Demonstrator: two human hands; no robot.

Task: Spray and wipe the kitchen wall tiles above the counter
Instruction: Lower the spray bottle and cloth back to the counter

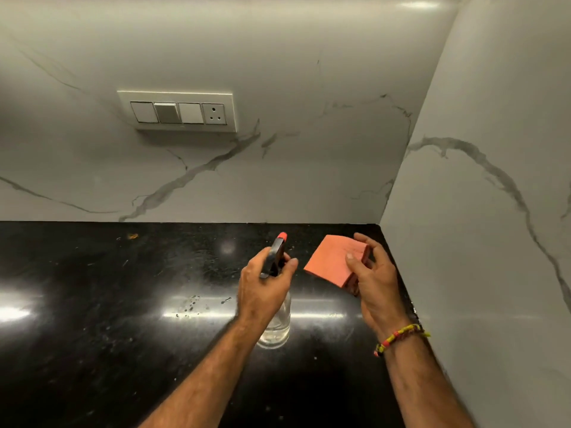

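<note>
I see the left hand [265,288] wrapped around the neck of a clear spray bottle [276,322], fingers curled at the black trigger head, whose orange nozzle [282,236] points toward the wall. The right hand [375,282] pinches a folded orange cloth [332,261], thumb on top and fingers behind it, held just right of the bottle and apart from it. A beaded bracelet [398,336] circles the right wrist. Both hands hang over a glossy black counter [92,304] with a few droplets. Behind it rise the marble-veined wall tiles [309,118], meeting a side wall at the corner; a switch plate [177,111] with 3 switches and 1 socket sits on the back wall, upper left.
</note>
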